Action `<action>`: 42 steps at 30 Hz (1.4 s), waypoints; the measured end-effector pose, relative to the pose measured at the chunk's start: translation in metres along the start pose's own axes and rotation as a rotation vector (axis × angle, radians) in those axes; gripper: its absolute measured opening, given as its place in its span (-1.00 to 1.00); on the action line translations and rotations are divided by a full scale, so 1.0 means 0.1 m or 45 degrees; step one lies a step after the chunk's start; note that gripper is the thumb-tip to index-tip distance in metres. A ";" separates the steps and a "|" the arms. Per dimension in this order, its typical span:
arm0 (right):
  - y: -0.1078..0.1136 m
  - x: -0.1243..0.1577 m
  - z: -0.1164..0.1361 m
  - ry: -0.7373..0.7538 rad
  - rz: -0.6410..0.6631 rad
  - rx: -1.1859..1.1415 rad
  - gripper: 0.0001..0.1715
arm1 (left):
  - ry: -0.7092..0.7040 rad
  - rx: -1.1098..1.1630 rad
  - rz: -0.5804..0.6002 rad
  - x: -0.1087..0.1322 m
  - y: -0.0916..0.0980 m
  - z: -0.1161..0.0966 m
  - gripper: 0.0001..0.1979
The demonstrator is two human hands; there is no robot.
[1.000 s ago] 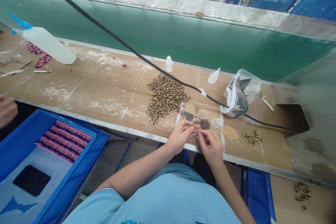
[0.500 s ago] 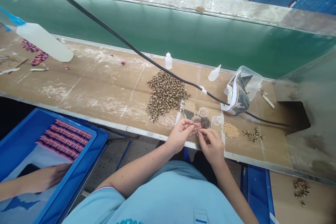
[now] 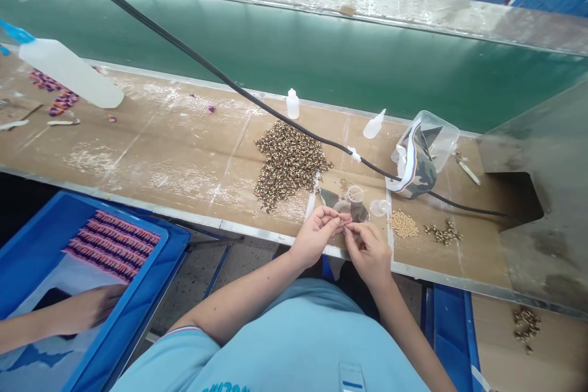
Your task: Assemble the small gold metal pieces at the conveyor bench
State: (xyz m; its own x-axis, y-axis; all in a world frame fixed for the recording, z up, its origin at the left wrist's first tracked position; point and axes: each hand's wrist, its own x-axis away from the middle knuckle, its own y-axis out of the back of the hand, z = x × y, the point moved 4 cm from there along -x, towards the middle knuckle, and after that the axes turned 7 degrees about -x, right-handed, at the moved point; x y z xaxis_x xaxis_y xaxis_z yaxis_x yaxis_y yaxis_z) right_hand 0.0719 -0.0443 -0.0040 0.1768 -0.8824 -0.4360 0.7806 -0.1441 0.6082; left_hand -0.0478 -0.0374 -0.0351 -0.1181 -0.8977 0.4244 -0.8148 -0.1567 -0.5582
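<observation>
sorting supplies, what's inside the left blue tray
The blue tray shows rows of patterned strips, a pale sheet and a dark patch, partly hidden by a co-worker's forearm. Anything beneath the strips is covered.

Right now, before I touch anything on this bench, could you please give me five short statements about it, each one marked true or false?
1. The left hand and the right hand meet at their fingertips, at a small piece. True.
2. The large pile of brass-coloured pieces lies to the right of the pale wooden-looking beads. False: it lies to the left of them.
3. A small white squeeze bottle stands upright behind the large pile. True.
4. The co-worker's hand is on the camouflage cloth. False: it is over or in the blue tray.
5. The large translucent bottle has a red nozzle. False: its nozzle is blue.
</observation>
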 end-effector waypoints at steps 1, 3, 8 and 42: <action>0.00 0.00 0.00 0.005 0.003 -0.003 -0.83 | 0.000 0.002 0.003 0.00 0.00 0.00 -0.72; 0.00 0.00 0.01 0.011 0.006 -0.015 -0.84 | 0.001 0.008 0.001 0.01 0.00 -0.01 -0.72; 0.01 0.00 0.01 -0.029 -0.006 -0.056 -0.86 | -0.004 0.009 -0.014 0.01 0.01 0.00 -0.72; 0.00 0.03 -0.05 -0.112 0.073 -0.124 -0.84 | -0.062 0.026 0.045 0.02 0.01 0.01 -0.67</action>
State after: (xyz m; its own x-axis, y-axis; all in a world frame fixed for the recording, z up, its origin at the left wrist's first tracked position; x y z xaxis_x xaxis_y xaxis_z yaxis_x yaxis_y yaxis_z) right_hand 0.0753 -0.0443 -0.0090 0.1729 -0.9244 -0.3400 0.8259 -0.0520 0.5614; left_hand -0.0485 -0.0395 -0.0353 -0.1187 -0.9217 0.3692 -0.7986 -0.1323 -0.5872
